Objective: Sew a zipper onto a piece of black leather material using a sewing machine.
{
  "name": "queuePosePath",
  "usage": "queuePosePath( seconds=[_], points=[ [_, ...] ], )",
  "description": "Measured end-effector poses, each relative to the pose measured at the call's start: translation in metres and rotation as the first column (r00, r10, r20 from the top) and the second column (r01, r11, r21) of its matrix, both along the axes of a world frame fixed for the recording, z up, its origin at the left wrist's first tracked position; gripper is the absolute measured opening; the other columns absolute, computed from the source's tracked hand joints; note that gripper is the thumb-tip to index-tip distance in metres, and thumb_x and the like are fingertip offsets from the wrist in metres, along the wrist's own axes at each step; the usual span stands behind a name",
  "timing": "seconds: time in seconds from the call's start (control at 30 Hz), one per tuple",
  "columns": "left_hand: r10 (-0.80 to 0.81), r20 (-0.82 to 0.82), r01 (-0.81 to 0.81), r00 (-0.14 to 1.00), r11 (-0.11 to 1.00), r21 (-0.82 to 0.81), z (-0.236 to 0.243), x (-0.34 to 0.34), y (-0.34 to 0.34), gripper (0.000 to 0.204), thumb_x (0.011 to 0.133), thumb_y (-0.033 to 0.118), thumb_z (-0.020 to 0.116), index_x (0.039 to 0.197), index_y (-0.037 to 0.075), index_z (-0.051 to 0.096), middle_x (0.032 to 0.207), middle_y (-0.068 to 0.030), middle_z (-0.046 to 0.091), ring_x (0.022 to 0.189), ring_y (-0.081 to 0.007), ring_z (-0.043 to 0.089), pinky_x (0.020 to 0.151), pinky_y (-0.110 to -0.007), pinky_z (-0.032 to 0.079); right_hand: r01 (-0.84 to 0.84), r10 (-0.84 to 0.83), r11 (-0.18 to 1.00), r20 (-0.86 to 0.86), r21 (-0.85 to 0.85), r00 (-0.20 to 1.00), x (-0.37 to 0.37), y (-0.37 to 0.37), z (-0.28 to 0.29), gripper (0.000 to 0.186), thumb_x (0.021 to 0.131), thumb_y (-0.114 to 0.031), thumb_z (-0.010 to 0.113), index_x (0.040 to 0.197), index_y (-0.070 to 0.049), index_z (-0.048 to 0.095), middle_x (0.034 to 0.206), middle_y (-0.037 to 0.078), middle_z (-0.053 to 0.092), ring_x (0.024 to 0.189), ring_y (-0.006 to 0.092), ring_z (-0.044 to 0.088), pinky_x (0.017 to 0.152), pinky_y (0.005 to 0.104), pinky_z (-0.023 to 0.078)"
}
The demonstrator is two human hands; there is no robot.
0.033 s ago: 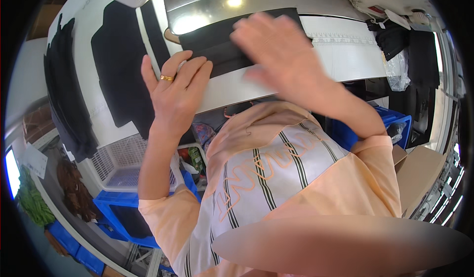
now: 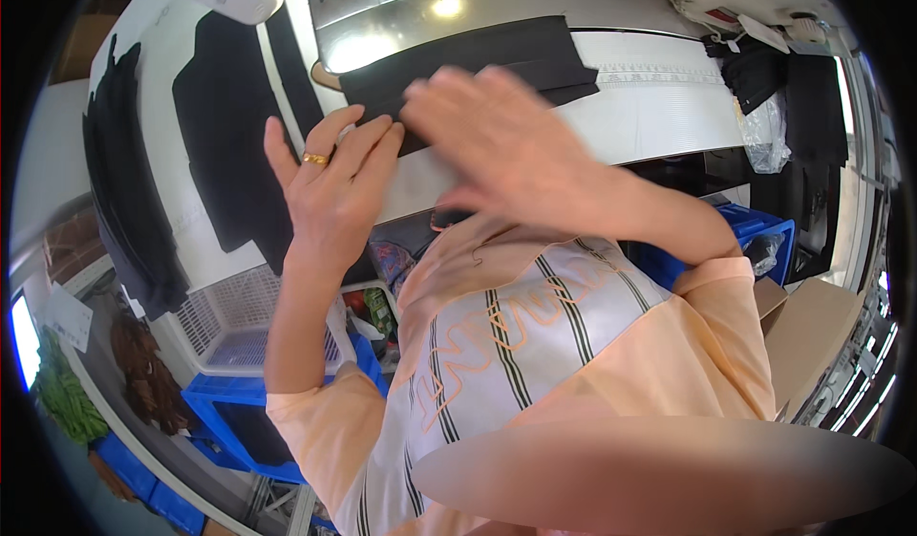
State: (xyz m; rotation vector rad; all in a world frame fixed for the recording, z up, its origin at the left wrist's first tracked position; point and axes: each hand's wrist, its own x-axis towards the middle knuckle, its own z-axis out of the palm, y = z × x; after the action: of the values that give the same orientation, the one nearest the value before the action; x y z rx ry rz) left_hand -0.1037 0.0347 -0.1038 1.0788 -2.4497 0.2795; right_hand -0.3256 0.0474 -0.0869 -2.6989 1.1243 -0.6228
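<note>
Matt black cloth strip [image 2: 521,51] at twelve o'clock, over white worktop [image 2: 664,120]. Bare left hand [image 2: 332,197] at cloth's eight-o'clock corner: little finger spread, others curled, can't tell if pinching. Bare right hand [image 2: 511,144]: fingers together, thumb apart. I'd anchor left, smooth toward three o'clock.

Large letters, outlined in orange, slant upward to the right across the striped shirt [image 2: 506,345] in the lower middle of the frame. Right of the upper middle, a ruler strip [image 2: 659,75] printed with fine marks runs along the white table [image 2: 669,125]; its figures are too small to read. At the far left, a white sheet [image 2: 67,317] bears faint, illegible print. At the upper right, a small red-and-dark label [image 2: 723,17] is also unreadable.
</note>
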Motion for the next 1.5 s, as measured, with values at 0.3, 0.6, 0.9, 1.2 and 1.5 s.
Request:
queuePosePath(
  seconds=[0.3,0.6,0.9,1.2,1.5],
  points=[
    [0.159,0.029,-0.161,0.987,0.975,0.154,-0.001,-0.004,0.029,0.027,0.088,0.024,0.07,0.114,0.016,0.073,0.118,0.0075,0.069,0.118,-0.0178,0.056,0.116,-0.053,-0.005,0.186,-0.175,0.982,-0.182,0.044,0.968,-0.115,0.019,-0.015,0.081,0.081,-0.05,0.067,0.141,-0.002,0.043,0.151,0.012,0.041,0.138,0.0326,0.039,0.112,0.0503,0.031],
    [0.32,0.191,-0.317,0.928,0.947,-0.049,-0.007,-0.035,0.004,0.032,0.088,0.038,0.069,0.113,0.018,0.072,0.113,0.0064,0.068,0.122,-0.0216,0.053,0.115,-0.057,-0.008,-0.15,0.172,0.984,0.268,-0.099,0.948,-0.083,0.056,-0.03,0.012,0.078,-0.009,0.072,0.087,-0.005,0.065,0.106,0.009,0.066,0.11,0.0311,0.062,0.104,0.05,0.04],
    [0.192,0.187,-0.223,0.964,0.961,0.162,-0.002,-0.038,-0.024,0.037,0.095,0.03,0.061,0.131,0.019,0.063,0.137,0.0065,0.059,0.141,-0.0234,0.037,0.114,-0.061,0.006,0.64,-0.768,0.632,-0.238,-0.437,0.595,-0.318,0.02,0.009,0.032,0.086,-0.003,0.062,0.118,-0.008,0.064,0.112,0.008,0.066,0.104,0.0301,0.062,0.089,0.0392,0.051],
    [0.195,0.173,-0.229,0.965,0.951,0.209,-0.004,-0.035,-0.026,0.038,0.098,0.031,0.056,0.133,0.017,0.061,0.14,0.0043,0.057,0.141,-0.0245,0.035,0.115,-0.058,0.006,0.493,-0.541,0.812,-0.085,-0.314,0.837,-0.311,0.037,-0.013,0.029,0.08,0.002,0.066,0.108,-0.005,0.067,0.109,0.009,0.066,0.095,0.028,0.063,0.082,0.0356,0.053],
    [0.162,0.147,-0.185,0.976,0.969,0.163,-0.002,-0.035,-0.029,0.036,0.098,0.03,0.057,0.131,0.017,0.062,0.141,0.0049,0.055,0.14,-0.0251,0.037,0.115,-0.056,0.007,0.45,-0.571,0.807,-0.309,-0.383,0.761,-0.381,0.026,-0.003,0.03,0.085,0.0,0.061,0.114,-0.007,0.067,0.108,0.008,0.067,0.095,0.0276,0.065,0.083,0.035,0.054]
  ],
)
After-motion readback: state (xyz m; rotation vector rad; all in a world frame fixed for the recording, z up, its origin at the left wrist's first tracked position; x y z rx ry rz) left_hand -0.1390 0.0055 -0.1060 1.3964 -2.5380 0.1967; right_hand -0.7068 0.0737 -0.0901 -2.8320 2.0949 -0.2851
